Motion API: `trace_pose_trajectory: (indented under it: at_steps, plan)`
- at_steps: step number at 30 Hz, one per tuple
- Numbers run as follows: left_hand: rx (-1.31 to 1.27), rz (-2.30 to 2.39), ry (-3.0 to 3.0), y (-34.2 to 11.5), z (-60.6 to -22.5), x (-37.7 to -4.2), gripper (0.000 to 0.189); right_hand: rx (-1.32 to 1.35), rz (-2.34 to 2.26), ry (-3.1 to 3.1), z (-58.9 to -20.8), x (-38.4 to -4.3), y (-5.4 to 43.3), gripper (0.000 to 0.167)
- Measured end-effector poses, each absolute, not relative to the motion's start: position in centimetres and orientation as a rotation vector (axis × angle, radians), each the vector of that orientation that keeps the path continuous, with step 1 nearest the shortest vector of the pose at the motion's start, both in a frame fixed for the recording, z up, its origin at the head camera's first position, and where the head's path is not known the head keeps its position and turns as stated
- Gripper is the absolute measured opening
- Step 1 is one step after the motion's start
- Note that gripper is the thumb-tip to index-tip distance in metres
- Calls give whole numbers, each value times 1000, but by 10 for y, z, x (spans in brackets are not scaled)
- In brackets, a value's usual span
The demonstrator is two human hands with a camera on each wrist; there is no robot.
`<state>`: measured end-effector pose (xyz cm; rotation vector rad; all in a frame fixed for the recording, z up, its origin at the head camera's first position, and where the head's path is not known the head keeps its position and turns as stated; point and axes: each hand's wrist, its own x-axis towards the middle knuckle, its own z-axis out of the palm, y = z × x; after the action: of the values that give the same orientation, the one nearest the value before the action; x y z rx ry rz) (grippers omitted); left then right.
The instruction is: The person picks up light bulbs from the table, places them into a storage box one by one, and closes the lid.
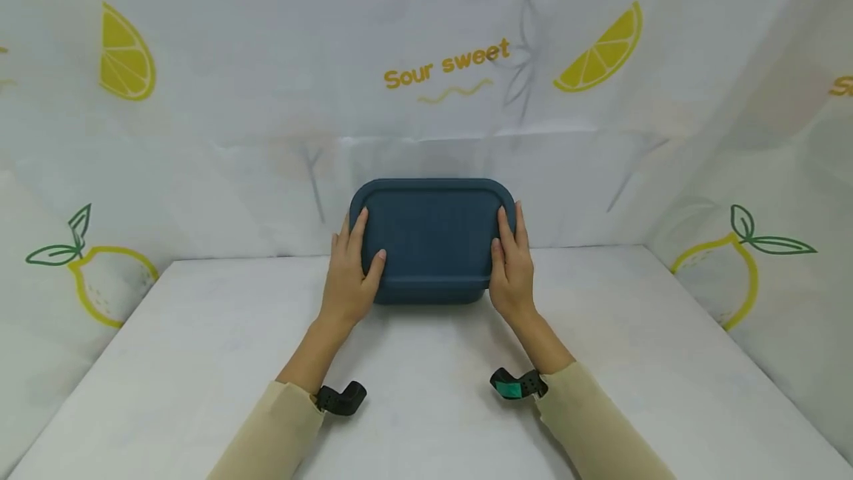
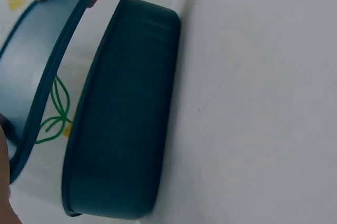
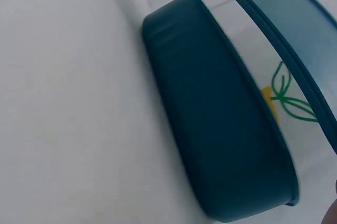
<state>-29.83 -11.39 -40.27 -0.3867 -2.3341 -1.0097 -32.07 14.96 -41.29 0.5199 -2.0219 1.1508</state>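
Observation:
A dark blue-green rectangular lid (image 1: pixel 429 232) with rounded corners is held by its two short sides. My left hand (image 1: pixel 348 272) grips the left edge, thumb on top. On the opposite edge my right hand (image 1: pixel 513 265) grips the lid in much the same way. Below it stands a matching deep box (image 1: pixel 429 295) on the table. Both wrist views show a gap between the raised lid (image 2: pixel 39 61) and the rim of the box (image 2: pixel 121 113). From the right wrist, the lid (image 3: pixel 295 34) also appears apart from the box (image 3: pixel 216 108). The inside of the box is hidden.
A white table (image 1: pixel 426 384) carries the box near its back edge. Behind and at both sides hangs a white curtain (image 1: pixel 266 58) printed with lemons and lettering. Each wrist wears a black strap device, such as the left one (image 1: pixel 342 398).

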Motion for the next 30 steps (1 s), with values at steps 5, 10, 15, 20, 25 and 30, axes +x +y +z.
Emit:
trace_pose_trajectory:
  at_steps: [5,10,15,20,25,30]
  plan:
    - [-307,-1037,-2465,-115,-416,-304,68,412,1233,-2241,-426,-322,150,57]
    - [-256,-1051,-2555,-116,-427,-304,67,347,1271,-2379,-434,-323,151,60]
    - [-179,-1079,-2639,-116,-430,-302,64,272,1290,-2511,-432,-322,149,61]
    - [-93,-1147,-2706,-117,-428,-301,65,200,1279,-2648,-425,-322,148,61]
    - [-51,-1123,-2760,-117,-426,-303,67,174,1217,-2774,-420,-325,149,65]
    - [-41,-1095,-2790,-118,-424,-306,66,177,1134,-2858,-417,-326,149,70]
